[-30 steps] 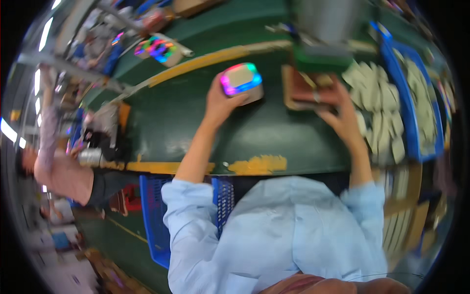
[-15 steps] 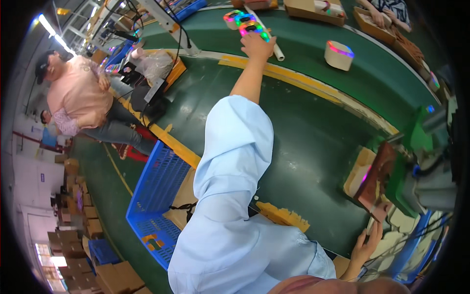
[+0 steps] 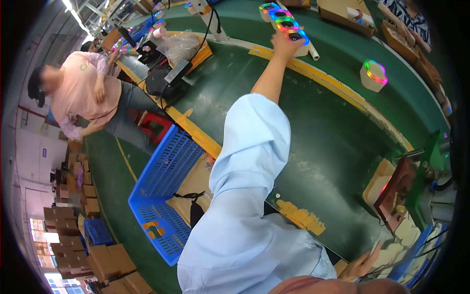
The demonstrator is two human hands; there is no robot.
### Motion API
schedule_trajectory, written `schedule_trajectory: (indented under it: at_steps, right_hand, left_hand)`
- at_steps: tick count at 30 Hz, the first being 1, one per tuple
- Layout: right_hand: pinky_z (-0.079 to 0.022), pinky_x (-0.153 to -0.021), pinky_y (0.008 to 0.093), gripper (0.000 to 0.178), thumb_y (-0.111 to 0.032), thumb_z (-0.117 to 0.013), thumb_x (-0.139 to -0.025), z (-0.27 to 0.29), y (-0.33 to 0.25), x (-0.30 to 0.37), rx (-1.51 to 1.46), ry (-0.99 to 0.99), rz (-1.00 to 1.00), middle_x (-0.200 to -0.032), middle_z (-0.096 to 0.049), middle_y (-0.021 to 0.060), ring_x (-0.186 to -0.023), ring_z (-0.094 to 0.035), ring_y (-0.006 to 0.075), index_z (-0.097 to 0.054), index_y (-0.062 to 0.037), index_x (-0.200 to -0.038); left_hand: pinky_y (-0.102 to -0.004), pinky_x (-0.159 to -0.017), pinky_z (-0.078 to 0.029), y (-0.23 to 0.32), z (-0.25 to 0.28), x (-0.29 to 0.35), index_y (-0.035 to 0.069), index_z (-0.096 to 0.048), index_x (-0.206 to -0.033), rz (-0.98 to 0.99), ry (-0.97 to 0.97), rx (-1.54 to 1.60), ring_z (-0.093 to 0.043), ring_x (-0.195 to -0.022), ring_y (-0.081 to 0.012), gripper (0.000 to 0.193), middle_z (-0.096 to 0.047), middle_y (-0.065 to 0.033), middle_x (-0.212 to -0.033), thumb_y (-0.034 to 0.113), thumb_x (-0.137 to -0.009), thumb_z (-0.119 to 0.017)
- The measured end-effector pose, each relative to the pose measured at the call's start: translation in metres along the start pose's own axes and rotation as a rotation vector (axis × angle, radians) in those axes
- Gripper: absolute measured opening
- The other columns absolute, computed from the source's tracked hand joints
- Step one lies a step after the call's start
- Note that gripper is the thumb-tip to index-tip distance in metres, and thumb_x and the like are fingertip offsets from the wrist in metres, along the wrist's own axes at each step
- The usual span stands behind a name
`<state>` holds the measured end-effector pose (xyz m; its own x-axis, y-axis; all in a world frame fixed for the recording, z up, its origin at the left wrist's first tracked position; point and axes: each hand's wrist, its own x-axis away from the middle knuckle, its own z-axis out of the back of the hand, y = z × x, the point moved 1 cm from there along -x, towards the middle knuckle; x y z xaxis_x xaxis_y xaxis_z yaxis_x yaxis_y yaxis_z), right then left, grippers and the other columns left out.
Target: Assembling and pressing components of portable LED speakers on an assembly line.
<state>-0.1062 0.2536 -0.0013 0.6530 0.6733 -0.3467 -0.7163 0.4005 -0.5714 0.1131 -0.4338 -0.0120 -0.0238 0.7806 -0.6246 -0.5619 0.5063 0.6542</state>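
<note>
A co-worker (image 3: 90, 90) in a pink top and dark cap sits left of the grip, well apart from it, as a blue crate (image 3: 169, 196) stands below and left of it, nearer the wearer. At the end of an outstretched blue sleeve (image 3: 252, 147), the left hand (image 3: 284, 46) clasps the near speaker (image 3: 297, 37), fingers and thumb parted to about its width. Two more lit speakers (image 3: 277, 15) line up just beyond the grip, and a white tube (image 3: 314, 52) lies just right of it. Far below and to the right, the right hand (image 3: 362, 265) is partly hidden; whether it is spread or closed cannot be told. A lone speaker (image 3: 373, 76) glows right of the left hand's grip, apart from it. White pieces (image 3: 407, 230) lie just beyond the right hand, below a green press (image 3: 423, 181).
</note>
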Motion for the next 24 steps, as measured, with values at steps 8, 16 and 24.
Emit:
schedule_trajectory:
  at_steps: [8,16,24]
  right_hand:
    - [-0.037,-0.111,0.043,0.043,-0.014,-0.062,-0.097,-0.027,0.011,-0.001,0.189,-0.105,0.048,-0.149,-0.044,0.023,-0.135,-0.046,0.0376,-0.052,0.0037,-0.136]
    - [-0.041,-0.106,0.0401,0.046,-0.013,-0.067,-0.095,-0.02,0.047,-0.016,0.201,-0.141,0.142,-0.138,-0.054,0.0209,-0.126,-0.053,0.0347,-0.053,0.0013,-0.136]
    - [-0.043,-0.105,0.0351,0.052,-0.013,-0.071,-0.092,-0.014,0.052,-0.033,-0.335,-0.114,-0.216,-0.137,-0.057,0.0146,-0.121,-0.056,0.026,-0.052,-0.0001,-0.139]
  left_hand:
    - [-0.0441,-0.092,-0.05,0.023,0.008,0.011,0.001,-0.057,-0.125,-0.393,-0.086,-0.067,-0.062,-0.106,-0.037,0.086,-0.064,-0.0176,-0.11,0.036,-0.055,-0.092]
    - [-0.0485,-0.104,-0.038,0.032,0.015,0.022,-0.008,-0.037,-0.137,-0.288,-0.135,-0.154,-0.045,-0.121,-0.0396,0.119,-0.049,-0.0229,-0.124,0.049,-0.05,-0.093]
    - [-0.0445,-0.098,-0.043,0.122,0.126,0.143,0.003,-0.047,-0.131,-0.173,-0.358,0.305,-0.052,-0.109,-0.0385,0.097,-0.051,-0.0211,-0.12,0.043,-0.054,-0.092]
